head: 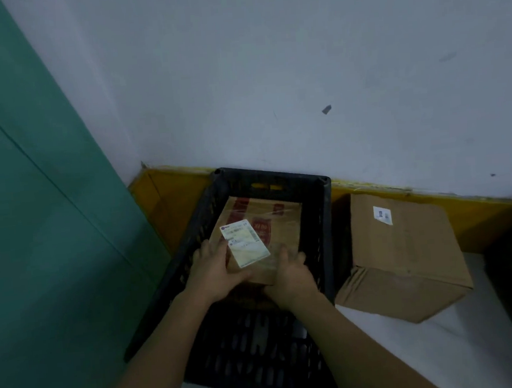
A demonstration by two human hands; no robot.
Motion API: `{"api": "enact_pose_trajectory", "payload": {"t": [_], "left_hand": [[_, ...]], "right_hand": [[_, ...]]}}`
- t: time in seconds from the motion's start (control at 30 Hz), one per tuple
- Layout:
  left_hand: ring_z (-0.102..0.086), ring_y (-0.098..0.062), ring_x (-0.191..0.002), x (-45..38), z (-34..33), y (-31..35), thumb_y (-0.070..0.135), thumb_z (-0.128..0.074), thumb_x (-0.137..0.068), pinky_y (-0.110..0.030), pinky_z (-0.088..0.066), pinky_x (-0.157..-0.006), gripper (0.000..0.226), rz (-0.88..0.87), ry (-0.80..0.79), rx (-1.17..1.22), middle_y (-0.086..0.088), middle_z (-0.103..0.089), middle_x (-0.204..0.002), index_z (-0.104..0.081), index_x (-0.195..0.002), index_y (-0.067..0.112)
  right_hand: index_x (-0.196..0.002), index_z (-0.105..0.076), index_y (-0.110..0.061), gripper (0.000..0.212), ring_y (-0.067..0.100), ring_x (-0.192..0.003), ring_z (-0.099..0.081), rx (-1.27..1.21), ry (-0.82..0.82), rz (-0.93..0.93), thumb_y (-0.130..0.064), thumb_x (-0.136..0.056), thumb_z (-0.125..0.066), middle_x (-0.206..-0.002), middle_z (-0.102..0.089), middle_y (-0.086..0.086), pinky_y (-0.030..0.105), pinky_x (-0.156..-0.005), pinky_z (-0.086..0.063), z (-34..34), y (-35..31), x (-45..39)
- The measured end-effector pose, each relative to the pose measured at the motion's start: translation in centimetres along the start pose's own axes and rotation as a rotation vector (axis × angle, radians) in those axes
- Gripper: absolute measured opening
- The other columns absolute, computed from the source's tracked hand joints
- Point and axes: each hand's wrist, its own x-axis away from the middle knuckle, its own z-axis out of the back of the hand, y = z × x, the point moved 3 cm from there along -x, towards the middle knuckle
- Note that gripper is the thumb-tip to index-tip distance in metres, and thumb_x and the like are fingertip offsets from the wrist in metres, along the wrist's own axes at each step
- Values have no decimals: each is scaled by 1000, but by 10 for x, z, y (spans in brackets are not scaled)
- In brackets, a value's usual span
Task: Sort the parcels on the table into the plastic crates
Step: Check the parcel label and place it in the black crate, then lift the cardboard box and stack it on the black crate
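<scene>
Beyond both hands rises a pale grey wall (269, 70), and well off to the left of the left hand stands a green panel (35, 211). A yellow skirting strip (169, 197) runs along the foot of the wall, behind everything the hands reach into.

A black plastic crate (325, 237) with slotted sides surrounds both hands; its near wall lies under the forearms and its far rim sits just against the wall.

To the right of the right hand, outside the crate and just beside its right wall, a plain cardboard box (407, 261) sits on a pale floor (459, 346), a small white sticker on its top.

Inside the crate, between the hands, is a cardboard parcel (281, 222) with red printing and a white shipping label (245, 243).

The left hand (213, 269) grips the parcel's near left corner, fingers curled onto its top beside the label. The right hand (290, 272) holds the near right corner, fingers bent over the edge.
</scene>
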Motion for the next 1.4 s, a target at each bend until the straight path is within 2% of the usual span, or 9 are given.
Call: {"api": "enact_pose_trajectory", "payload": {"t": [0.17, 0.3, 0.47, 0.63, 0.77, 0.87, 0.97, 1.2, 1.4], "left_hand": [[-6, -46, -158, -11, -22, -15, 78, -74, -80, -57, -24, -125, 119, 56, -65, -61, -20, 2, -174, -8, -169, 34], [-4, -46, -158, -13, -33, -13, 79, -69, -83, -53, -22, -126, 122, 105, -83, -142, -22, 8, -174, -3, -170, 24], [-1, -44, -159, -15, -33, -8, 86, -58, -84, -55, -20, -127, 119, 64, -29, -327, -20, 0, -175, -10, -169, 17], [1, -45, -160, -14, -31, 2, 81, -53, -91, -57, -15, -129, 109, 23, -20, -404, -19, 0, -177, -10, -170, 18], [-6, -44, -160, -13, -21, 15, 79, -48, -94, -58, -14, -129, 99, -9, 59, -417, -20, -10, -175, -17, -168, 21], [-10, -42, -160, -15, -9, 34, 76, -45, -97, -59, -16, -129, 89, -59, 156, -372, -18, -14, -175, -23, -166, 24], [-15, -42, -159, -16, -1, 62, 73, -43, -99, -60, -18, -128, 86, -125, 242, -334, -17, -20, -174, -26, -166, 22], [-13, -36, -162, 6, -8, 143, 74, -28, -99, -56, -17, -130, 88, -244, 334, -295, -15, -21, -176, -24, -169, 20], [-12, -35, -163, 24, -36, 214, 70, -34, -103, -53, -18, -131, 83, -298, 362, -279, -15, -22, -175, -25, -169, 20]], "right_hand": [[-169, 6, -18, 126, 50, -138, -44, 47, -123, -30, -65, -85, -74, -163, -4, 31, 51, -113, -48, -19, -1, -13], [-170, 8, -18, 120, 51, -145, -36, 147, -146, -38, -60, -91, -72, -167, 0, 36, 54, -116, -41, -29, 1, -18], [-170, 10, -18, 118, 55, -151, -23, 280, -148, -52, -64, -93, -67, -167, -2, 40, 58, -120, -30, -32, 2, -21], [-171, 4, -19, 113, 58, -156, -10, 442, -125, -21, -74, -93, -57, -169, -8, 40, 62, -124, -22, -21, -3, -13], [-171, -9, -14, 96, 51, -162, -4, 515, -2, 100, -69, -102, -47, -175, -9, 30, 59, -130, -16, 16, -15, 1], [-172, -6, -10, 86, 46, -164, 6, 518, 113, 185, -61, -109, -35, -177, -1, 26, 56, -133, -8, 52, -16, 18], [-172, -5, -12, 87, 44, -164, 12, 495, 233, 183, -67, -109, -28, -178, 3, 23, 58, -133, -1, 73, 1, 33], [-173, -11, -19, 84, 40, -165, 10, 348, 438, 132, -70, -107, -22, -179, 0, 21, 58, -133, -2, 111, 76, 65], [-172, -15, -20, 83, 41, -165, 3, 327, 452, 45, -71, -106, -21, -179, -4, 21, 60, -132, -8, 135, 168, 79]]}}
